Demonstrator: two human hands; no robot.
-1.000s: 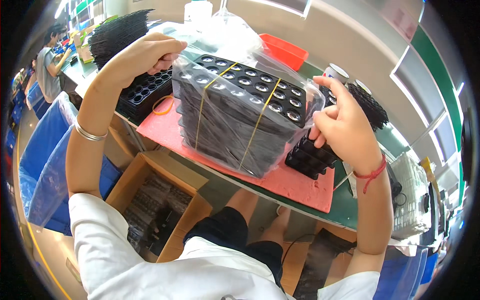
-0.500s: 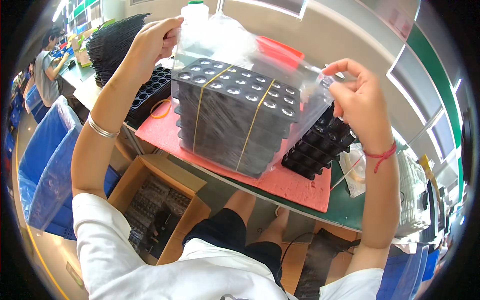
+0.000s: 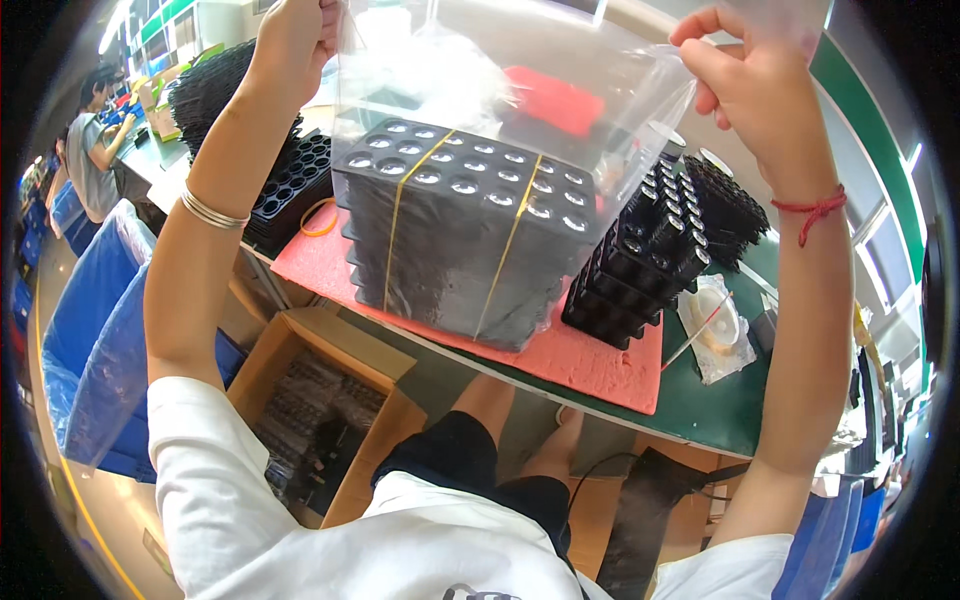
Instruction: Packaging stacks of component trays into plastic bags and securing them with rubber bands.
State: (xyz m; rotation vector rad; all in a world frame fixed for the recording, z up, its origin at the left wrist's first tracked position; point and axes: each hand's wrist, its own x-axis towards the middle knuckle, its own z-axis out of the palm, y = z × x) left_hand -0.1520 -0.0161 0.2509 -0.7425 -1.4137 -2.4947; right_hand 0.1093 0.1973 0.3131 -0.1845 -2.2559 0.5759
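Observation:
A clear plastic bag [image 3: 625,105] surrounds a stack of black trays [image 3: 450,265] with round cups, which has two yellow bands [image 3: 508,245] across it. The stack rests on a pink foam sheet [image 3: 610,365]. High at the left, my left hand [image 3: 295,45] grips one upper corner of the bag, its fingertips partly cut off by the picture's edge. My right hand [image 3: 755,90] pinches the opposite corner with thumb and fingers. Between them the bag's top part stands stretched above the trays.
More black trays [image 3: 635,265] stand to the right of the bag, and others [image 3: 285,185] at the left beside an orange ring [image 3: 318,218]. A red bin [image 3: 555,100] shows through the plastic. Below are an open carton [image 3: 345,345] and blue lined bins [image 3: 100,330]. A person [image 3: 95,150] works far left.
Both hands have risen, the right one also moving outward to the right. The bag's upper part is pulled higher and wider above the trays, while the stack stays on the foam sheet.

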